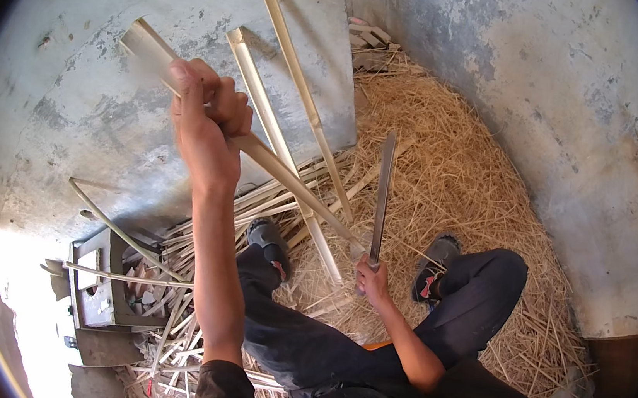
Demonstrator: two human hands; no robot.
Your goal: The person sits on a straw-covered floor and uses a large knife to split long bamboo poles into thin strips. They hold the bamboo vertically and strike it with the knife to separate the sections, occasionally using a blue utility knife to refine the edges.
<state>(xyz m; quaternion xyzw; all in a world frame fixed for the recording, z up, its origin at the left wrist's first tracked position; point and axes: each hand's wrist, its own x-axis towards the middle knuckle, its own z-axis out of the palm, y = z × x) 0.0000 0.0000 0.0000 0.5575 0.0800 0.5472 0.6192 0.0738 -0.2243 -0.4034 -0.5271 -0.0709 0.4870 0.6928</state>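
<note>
My left hand (211,114), raised at the upper left, is closed around a long split bamboo strip (290,180). The strip slants down from the wall side toward my right hand (374,281). That hand grips a long, straight knife (384,190), its dark narrow blade pointing up and away from me. The strip's lower end comes close to the knife's base; whether they touch, I cannot tell. Two more split bamboo pieces, one wider (262,108) and one slimmer (298,68), lean on the wall beyond my left hand.
Bamboo shavings (433,149) cover the floor around my feet. Thin strips (185,251) lie heaped at the left, beside a wooden box-like frame (97,277) with debris in it. Worn plaster walls (554,107) stand ahead and to the right. Bright light enters at the lower left.
</note>
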